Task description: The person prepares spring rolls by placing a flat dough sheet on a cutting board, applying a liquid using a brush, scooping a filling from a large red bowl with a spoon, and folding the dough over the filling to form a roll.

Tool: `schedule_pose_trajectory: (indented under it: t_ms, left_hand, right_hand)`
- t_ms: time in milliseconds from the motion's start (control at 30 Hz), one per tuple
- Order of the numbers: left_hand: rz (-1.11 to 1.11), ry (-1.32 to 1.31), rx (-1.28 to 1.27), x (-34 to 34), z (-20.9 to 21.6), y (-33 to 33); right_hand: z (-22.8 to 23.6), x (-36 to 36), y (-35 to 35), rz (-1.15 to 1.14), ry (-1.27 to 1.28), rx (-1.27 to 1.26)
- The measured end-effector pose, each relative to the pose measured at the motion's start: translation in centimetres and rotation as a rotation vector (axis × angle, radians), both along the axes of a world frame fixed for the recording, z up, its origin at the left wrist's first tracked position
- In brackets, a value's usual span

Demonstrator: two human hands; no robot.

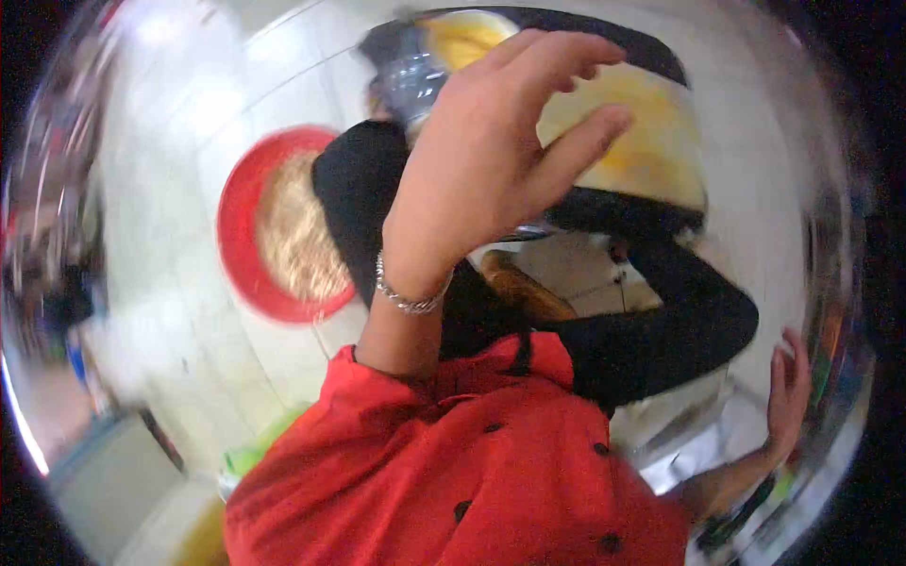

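My left hand [510, 141], with a silver chain bracelet at the wrist, is raised in the middle of the view. Its thumb stands apart from the curled fingers and nothing shows in it. Beyond it lies a wide, flat surface [651, 141] with pale yellow and orange smears, partly covered by the hand and blurred. A bowl [505, 21] with yellow contents and a clear plastic container [412, 85] are behind the hand. Out at the right, my right hand [789, 401] is held away from these things, its fingers stretched out and apart.
A red basin [241, 236] of pale, crumbly or floury stuff stands on the tiled floor [203, 349] left of my black-clad leg. A brown, rounded thing [528, 285] shows between my legs. A grey box-like thing [118, 481] is at the lower left.
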State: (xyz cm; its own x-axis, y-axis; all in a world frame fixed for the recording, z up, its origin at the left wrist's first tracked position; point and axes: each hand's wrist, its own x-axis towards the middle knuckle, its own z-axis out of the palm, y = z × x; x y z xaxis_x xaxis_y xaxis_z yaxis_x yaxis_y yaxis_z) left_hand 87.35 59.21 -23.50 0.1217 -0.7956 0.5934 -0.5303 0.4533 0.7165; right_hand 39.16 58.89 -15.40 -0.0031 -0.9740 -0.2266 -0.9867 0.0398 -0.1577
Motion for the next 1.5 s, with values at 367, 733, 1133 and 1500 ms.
schedule_pose_trajectory:
  t_ms: [367, 733, 1133, 1500]
  left_hand:
    - [1.127, 0.044, 0.576, 14.6, -9.0, 27.7]
    - [1.032, 0.219, 0.291, 15.7, -8.6, 20.9]
    - [0.333, -0.366, 0.610, 15.3, -0.2, 6.4]
    - [-0.421, -0.664, 1.071, 7.6, -10.0, -10.5]
  right_hand:
    - [-4.2, 10.6, -16.2, 0.696, -0.060, 0.055]
    - [-22.7, 35.2, -12.0, 1.500, -0.316, 0.272]
    - [-34.2, 37.2, -11.9, 1.330, -0.423, 0.271]
    - [-36.9, 42.5, -11.2, 1.230, -0.423, 0.203]
